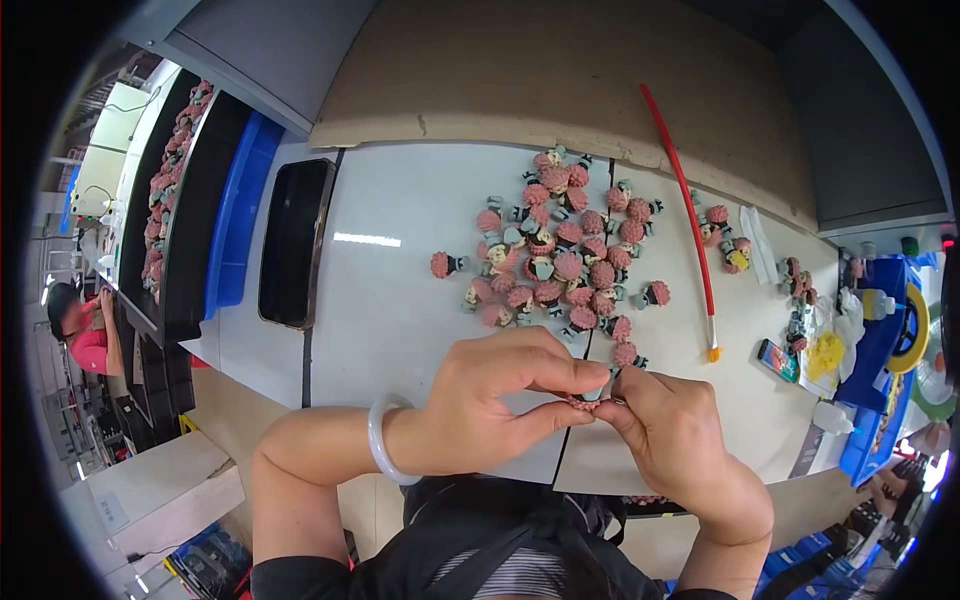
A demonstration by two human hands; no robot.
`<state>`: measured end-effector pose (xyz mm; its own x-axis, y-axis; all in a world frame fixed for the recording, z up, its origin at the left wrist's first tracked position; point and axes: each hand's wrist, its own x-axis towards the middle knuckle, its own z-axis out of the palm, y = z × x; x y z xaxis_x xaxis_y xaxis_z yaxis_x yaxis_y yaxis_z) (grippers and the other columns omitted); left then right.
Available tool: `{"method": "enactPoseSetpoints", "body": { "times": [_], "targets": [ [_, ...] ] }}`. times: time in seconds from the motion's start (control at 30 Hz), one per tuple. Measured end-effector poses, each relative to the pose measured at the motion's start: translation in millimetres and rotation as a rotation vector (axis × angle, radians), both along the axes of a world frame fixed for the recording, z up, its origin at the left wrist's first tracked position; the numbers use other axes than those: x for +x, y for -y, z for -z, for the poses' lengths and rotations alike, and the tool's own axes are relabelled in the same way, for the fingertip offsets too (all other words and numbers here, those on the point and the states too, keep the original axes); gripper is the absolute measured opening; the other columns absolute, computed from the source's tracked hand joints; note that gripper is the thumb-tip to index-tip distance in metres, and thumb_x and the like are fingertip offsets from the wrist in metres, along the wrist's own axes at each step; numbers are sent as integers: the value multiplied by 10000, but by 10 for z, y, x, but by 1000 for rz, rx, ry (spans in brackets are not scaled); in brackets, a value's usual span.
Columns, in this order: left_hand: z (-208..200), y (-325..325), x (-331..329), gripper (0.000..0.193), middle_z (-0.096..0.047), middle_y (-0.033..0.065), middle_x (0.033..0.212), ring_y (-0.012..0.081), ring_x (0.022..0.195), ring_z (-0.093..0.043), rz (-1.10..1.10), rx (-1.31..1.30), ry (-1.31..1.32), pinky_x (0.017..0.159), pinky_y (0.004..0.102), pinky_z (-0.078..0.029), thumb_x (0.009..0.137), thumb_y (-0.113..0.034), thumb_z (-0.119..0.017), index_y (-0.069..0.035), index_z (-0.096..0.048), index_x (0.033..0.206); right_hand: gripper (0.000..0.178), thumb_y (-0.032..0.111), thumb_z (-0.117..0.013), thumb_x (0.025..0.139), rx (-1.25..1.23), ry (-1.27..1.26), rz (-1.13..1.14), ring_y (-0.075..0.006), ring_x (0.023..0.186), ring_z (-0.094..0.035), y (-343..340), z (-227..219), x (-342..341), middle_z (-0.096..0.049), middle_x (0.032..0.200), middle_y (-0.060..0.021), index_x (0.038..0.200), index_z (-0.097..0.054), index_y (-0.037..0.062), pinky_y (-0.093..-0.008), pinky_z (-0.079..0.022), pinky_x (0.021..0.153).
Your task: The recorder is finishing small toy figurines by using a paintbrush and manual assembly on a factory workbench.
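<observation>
My left hand (490, 405), a pale bangle on its wrist, pinches a small figurine (584, 402) between thumb and forefinger; only a bit of its pink and grey-green surface shows. Right against it, my right hand (668, 420) is closed in a pinch. Some small dark bit shows at its fingertips, too hidden to name. Just beyond both hands lies a loose heap of pink and grey-green figurines (568, 265) with knobbly pink tops. One figurine (441, 264) lies apart at the heap's left, another (655, 293) at its right.
A red-handled paintbrush (687, 205) lies right of the heap. Farther right are a white strip (757, 245), a small colourful card-like item (778, 361) and a yellow tape roll (909, 330). A black phone (296, 243) and blue bin (243, 210) stand left. Beyond, a person (85, 330) in pink works.
</observation>
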<state>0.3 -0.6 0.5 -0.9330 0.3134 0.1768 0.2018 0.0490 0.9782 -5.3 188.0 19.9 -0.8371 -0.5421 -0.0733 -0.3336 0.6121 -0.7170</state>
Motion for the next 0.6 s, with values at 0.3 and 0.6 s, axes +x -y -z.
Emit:
{"method": "enactPoseSetpoints", "body": {
  "times": [0.3, 0.6],
  "targets": [
    [-15, 5, -28, 326, -627, 96, 780, 149, 689, -595, 9, -32, -73, 606, 236, -489, 593, 65, -751, -6, -639, 891, 233, 221, -639, 764, -71, -65, 9, -242, 475, -515, 10, 66, -7, -479, 524, -56, 716, -480, 58, -337, -395, 410],
    [-19, -5, -44, 332, -627, 96, 767, 158, 698, -609, 20, -53, -92, 634, 245, -514, 587, 59, -756, -13, -640, 889, 242, 220, -631, 774, -85, 9, 20, -266, 484, -519, -7, 45, -23, -495, 537, -76, 716, -474, 45, -356, -391, 421]
  ]
}}
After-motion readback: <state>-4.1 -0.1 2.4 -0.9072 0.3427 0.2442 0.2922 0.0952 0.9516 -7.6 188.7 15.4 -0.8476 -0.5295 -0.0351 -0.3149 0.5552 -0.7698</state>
